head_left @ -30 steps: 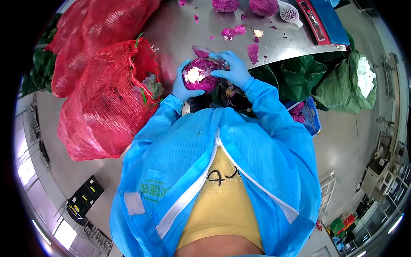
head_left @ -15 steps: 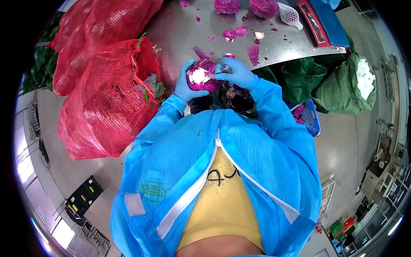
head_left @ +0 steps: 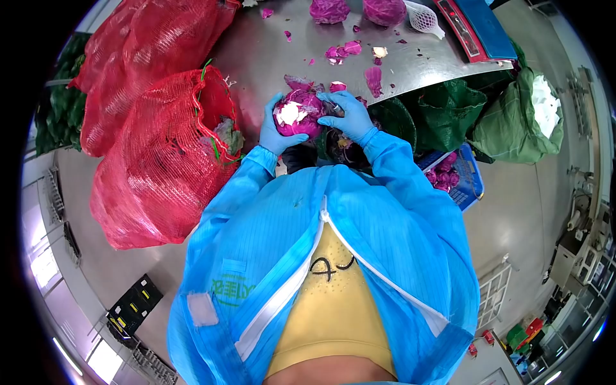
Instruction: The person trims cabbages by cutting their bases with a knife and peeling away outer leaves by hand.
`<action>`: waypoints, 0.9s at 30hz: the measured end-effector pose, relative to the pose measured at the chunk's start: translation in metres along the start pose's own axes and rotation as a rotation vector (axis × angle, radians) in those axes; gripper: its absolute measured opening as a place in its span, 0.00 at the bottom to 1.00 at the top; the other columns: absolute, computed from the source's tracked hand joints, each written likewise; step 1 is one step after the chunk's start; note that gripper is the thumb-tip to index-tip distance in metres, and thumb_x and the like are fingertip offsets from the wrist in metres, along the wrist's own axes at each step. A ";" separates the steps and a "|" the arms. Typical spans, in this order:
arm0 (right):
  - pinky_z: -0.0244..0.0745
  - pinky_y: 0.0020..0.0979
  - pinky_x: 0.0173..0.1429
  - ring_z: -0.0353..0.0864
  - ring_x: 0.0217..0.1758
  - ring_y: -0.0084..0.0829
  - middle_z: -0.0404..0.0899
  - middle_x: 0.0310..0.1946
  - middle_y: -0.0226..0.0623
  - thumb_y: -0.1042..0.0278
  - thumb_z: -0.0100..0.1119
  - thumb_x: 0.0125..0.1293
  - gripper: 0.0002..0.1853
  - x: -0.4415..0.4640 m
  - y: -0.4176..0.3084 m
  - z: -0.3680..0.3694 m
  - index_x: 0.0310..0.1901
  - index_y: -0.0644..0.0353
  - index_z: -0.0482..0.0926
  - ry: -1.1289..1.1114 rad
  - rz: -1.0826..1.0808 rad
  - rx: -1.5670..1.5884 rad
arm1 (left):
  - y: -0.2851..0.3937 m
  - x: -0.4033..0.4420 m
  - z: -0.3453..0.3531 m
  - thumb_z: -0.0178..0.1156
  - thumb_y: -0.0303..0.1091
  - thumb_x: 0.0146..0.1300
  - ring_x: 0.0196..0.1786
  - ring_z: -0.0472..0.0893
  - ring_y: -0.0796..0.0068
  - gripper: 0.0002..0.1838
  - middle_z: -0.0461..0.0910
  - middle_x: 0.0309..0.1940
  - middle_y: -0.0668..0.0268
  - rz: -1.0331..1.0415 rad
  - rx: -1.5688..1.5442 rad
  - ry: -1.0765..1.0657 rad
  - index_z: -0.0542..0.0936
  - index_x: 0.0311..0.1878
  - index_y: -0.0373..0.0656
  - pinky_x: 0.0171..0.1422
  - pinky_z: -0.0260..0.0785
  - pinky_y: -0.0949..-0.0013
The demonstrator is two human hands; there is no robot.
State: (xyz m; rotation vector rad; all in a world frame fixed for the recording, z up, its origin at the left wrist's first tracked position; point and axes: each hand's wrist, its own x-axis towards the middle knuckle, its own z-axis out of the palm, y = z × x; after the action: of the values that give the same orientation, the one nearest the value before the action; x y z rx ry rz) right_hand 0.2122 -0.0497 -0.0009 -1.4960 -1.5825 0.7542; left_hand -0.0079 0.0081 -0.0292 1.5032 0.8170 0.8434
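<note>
A red cabbage [head_left: 309,117] with its pale cut stem end facing up is held between my two blue-gloved hands. My left hand [head_left: 274,133] cups its left side, thumb along the lower edge. On the right side, my right hand [head_left: 353,119] has its fingers and thumb against the cabbage. A loose dark outer leaf [head_left: 298,83] shows just beyond it at the table edge. Under my right hand, a dark container [head_left: 346,149] holds dark leaf scraps, partly hidden.
A red mesh sack [head_left: 151,160] bulges at left, open toward me. On the steel table [head_left: 256,51] lie two red cabbages [head_left: 384,11], leaf scraps [head_left: 373,80], a white net [head_left: 425,19] and a blue-red scale [head_left: 478,29]. Green sacks [head_left: 449,109] and a blue basket [head_left: 471,183] stand at right.
My right hand has gone from pinched fingers at the cabbage's upper right to a wider grip on its side. The camera view has shifted slightly.
</note>
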 end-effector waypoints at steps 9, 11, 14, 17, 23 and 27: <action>0.74 0.37 0.49 0.78 0.44 0.40 0.73 0.42 0.38 0.65 0.63 0.52 0.18 0.007 -0.017 -0.005 0.46 0.54 0.74 -0.116 -0.024 -0.046 | -0.014 -0.001 -0.003 0.81 0.37 0.28 0.64 0.66 0.63 0.61 0.62 0.62 0.57 0.045 -0.061 0.023 0.53 0.68 0.42 0.69 0.61 0.61; 0.76 0.38 0.45 0.78 0.41 0.43 0.72 0.40 0.39 0.67 0.59 0.51 0.17 0.007 -0.028 0.001 0.46 0.53 0.73 -0.081 0.073 -0.215 | -0.014 0.000 -0.004 0.81 0.37 0.29 0.63 0.67 0.63 0.60 0.63 0.61 0.57 0.018 -0.048 0.045 0.54 0.67 0.42 0.68 0.61 0.62; 0.76 0.39 0.42 0.78 0.40 0.42 0.72 0.39 0.39 0.68 0.60 0.50 0.19 0.010 -0.028 0.013 0.45 0.53 0.71 -0.030 0.108 -0.272 | -0.019 0.001 -0.005 0.81 0.38 0.30 0.62 0.67 0.63 0.59 0.64 0.60 0.57 -0.008 0.015 0.087 0.55 0.66 0.42 0.68 0.62 0.62; 0.76 0.38 0.38 0.79 0.37 0.39 0.74 0.37 0.37 0.69 0.63 0.49 0.19 0.015 -0.019 0.018 0.45 0.52 0.72 0.030 0.056 -0.394 | -0.023 0.003 -0.003 0.81 0.40 0.30 0.62 0.68 0.63 0.58 0.65 0.59 0.57 0.001 0.029 0.128 0.56 0.66 0.42 0.67 0.62 0.62; 0.76 0.36 0.43 0.81 0.37 0.40 0.78 0.34 0.42 0.72 0.64 0.48 0.16 0.025 0.056 0.000 0.42 0.55 0.78 0.466 0.420 -0.168 | -0.020 -0.008 -0.004 0.81 0.41 0.29 0.62 0.67 0.62 0.60 0.64 0.60 0.57 0.024 0.095 0.120 0.55 0.67 0.44 0.68 0.61 0.61; 0.74 0.34 0.50 0.77 0.46 0.42 0.72 0.50 0.44 0.63 0.68 0.53 0.23 0.000 0.053 -0.027 0.52 0.57 0.76 0.607 0.313 -0.171 | 0.008 -0.024 0.006 0.83 0.39 0.23 0.64 0.66 0.60 0.68 0.63 0.62 0.57 0.104 0.091 0.130 0.50 0.70 0.45 0.70 0.59 0.59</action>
State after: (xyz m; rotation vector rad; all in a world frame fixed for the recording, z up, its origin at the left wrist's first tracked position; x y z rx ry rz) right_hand 0.2625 -0.0467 -0.0330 -1.8993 -0.9846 0.2797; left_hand -0.0141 -0.0169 -0.0233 1.5944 0.8884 1.0006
